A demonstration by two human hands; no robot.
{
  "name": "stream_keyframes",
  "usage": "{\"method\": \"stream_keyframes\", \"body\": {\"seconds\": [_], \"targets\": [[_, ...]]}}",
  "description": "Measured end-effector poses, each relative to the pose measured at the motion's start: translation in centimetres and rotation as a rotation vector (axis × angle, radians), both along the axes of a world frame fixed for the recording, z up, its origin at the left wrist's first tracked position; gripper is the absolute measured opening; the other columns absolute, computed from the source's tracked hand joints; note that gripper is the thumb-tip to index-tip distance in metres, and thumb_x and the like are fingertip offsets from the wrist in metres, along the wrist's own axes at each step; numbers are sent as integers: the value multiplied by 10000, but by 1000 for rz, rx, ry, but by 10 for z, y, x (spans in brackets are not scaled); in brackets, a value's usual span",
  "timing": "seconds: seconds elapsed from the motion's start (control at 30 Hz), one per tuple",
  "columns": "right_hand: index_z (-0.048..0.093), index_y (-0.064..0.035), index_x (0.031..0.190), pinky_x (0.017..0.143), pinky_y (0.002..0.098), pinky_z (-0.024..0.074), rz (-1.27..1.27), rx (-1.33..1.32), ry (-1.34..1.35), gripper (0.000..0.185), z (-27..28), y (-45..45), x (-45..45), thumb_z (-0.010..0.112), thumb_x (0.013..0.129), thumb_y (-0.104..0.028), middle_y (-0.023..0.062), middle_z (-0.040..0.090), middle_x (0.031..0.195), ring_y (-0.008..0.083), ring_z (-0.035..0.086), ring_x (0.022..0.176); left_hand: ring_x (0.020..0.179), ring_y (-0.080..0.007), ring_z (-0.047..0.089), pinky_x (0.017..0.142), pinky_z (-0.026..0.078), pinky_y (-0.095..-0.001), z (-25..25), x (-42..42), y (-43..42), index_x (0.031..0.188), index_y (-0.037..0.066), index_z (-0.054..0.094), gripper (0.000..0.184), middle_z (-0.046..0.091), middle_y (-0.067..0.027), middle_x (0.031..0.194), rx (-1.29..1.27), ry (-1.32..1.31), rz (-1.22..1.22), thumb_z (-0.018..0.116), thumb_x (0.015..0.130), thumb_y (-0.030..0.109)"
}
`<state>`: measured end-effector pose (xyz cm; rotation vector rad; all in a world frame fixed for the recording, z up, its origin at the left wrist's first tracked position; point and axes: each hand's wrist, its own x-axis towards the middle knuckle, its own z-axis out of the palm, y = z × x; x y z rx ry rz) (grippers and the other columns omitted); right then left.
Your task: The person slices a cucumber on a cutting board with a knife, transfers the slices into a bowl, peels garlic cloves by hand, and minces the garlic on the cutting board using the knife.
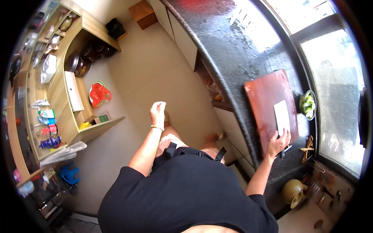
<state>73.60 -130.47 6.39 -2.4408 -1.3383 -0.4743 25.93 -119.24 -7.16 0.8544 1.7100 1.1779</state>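
On the dark stone counter lies a reddish-brown cutting board (264,101). A cleaver (281,112) with a broad, bright blade rests flat on it. My right hand (278,143) is at the near end of the blade, fingers curled over where it meets the handle; part of the handle pokes out beside the hand. My left hand (157,113) hangs over the floor, away from the counter, its fingers loosely curled together with nothing visible in them. Just past the board's window side stands a clear bowl (308,105) of cut green vegetables.
The counter (233,42) runs along my right, below a window (336,93). Near its closer end are a wooden trivet-like item (307,149) and a yellowish-brown jug (293,191). Wooden shelving (58,97) fills the left, with a red plastic bag (100,94) on the floor beside it.
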Motion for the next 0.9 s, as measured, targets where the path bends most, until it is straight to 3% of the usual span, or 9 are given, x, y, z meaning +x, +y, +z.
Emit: {"method": "stream_keyframes", "body": {"seconds": [0.1,0.2,0.27,0.43,0.57,0.63,0.7,0.77,0.9], "targets": [[557,-14,811,785,389,447,212,225,321,141,11,47,-114,675,814,-90,111,582,878,280,546,846,753,-70,565,639,434,-210,-30,-67,12,868,61,632,114,657,-2,841,-83,23,-44,639,866,175],[568,-31,749,729,368,456,431,-9,465,165,-27,83,-216,685,817,-125,109,584,834,270,549,801,825,-101,606,693,452,-245,-46,-122,25,891,58,626,160,671,-31,877,-168,8,-39,576,917,208],[602,-9,715,740,353,457,503,-235,646,222,-76,99,-254,597,876,-163,114,602,845,273,573,821,821,-109,608,698,457,-254,-49,-147,33,842,61,608,197,669,-36,872,-210,-19,33,553,933,227],[643,-38,983,777,331,473,196,-509,1219,200,-258,129,-271,547,907,-196,107,651,939,233,619,866,807,-135,608,694,461,-270,-88,-173,34,728,79,534,303,660,-68,865,-290,-90,88,503,961,270],[634,-61,990,771,349,475,80,-797,917,212,-397,176,-234,566,899,-240,93,652,968,237,610,894,815,-146,604,705,466,-274,-128,-157,34,753,66,539,284,651,-85,890,-313,-148,146,496,966,248],[641,-65,977,794,383,495,-32,-682,880,227,-494,186,-204,573,888,-262,130,665,946,276,636,908,826,-151,601,707,468,-276,-158,-145,26,775,58,547,262,648,-93,906,-337,-168,173,499,967,229],[635,-61,994,816,389,494,-78,-855,636,230,-478,234,-205,570,890,-256,134,656,1013,283,625,957,826,-154,598,711,469,-280,-193,-131,23,786,43,560,260,645,-95,906,-343,-196,157,495,969,217],[630,-66,1022,825,396,489,-230,-762,774,221,-512,255,-190,560,895,-232,135,639,1083,293,608,998,822,-155,596,720,473,-282,-223,-114,24,794,31,566,263,646,-99,914,-332,-215,124,493,970,213],[629,-70,1036,854,404,484,-168,-763,700,208,-579,285,-154,538,897,-197,135,633,1093,311,586,1046,806,-118,569,706,470,-265,-269,-86,50,814,19,592,251,651,-74,907,-276,-300,54,496,964,196]]}}
